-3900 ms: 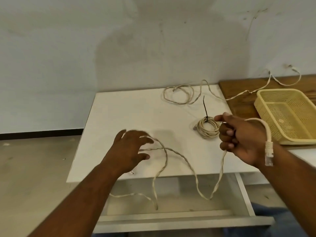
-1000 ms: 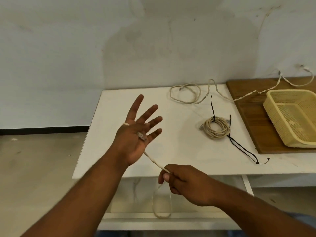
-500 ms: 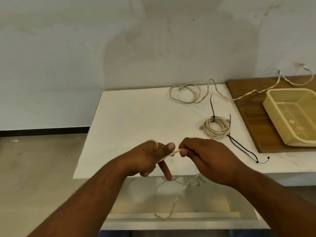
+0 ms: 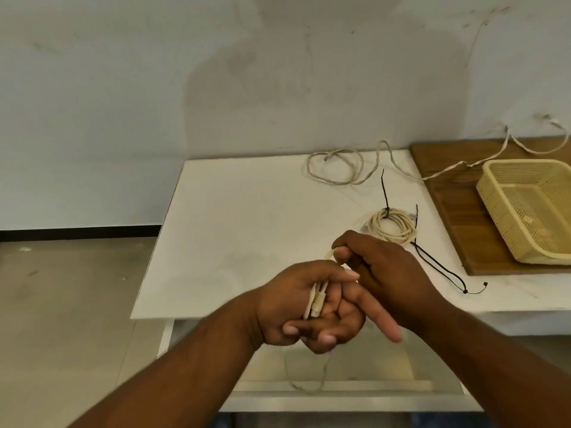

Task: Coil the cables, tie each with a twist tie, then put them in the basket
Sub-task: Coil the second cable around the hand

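My left hand point(image 4: 312, 310) holds a cream cable point(image 4: 316, 299) against its palm, the plug end lying across the fingers, one finger stretched out to the right. Just above it, my right hand point(image 4: 383, 267) pinches the same cable near its fingertips. The rest of that cable hangs in a loop point(image 4: 306, 381) below the table edge. A coiled cream cable point(image 4: 391, 227) bound with a black tie lies on the white table point(image 4: 234, 230). A loose cream cable point(image 4: 336, 168) sprawls at the back. The yellow basket point(image 4: 531, 211) stands at the right.
Loose black twist ties point(image 4: 441, 267) lie on the table right of my right hand. The basket sits on a brown wooden board point(image 4: 448, 186). A white shelf frame point(image 4: 340, 393) shows under the table. The wall is close behind; bare floor lies to the left.
My left hand has turned palm-up, with the cable's plug end now across it. My right hand has lifted the cable up and over the left hand's fingers, shortening the hanging loop.
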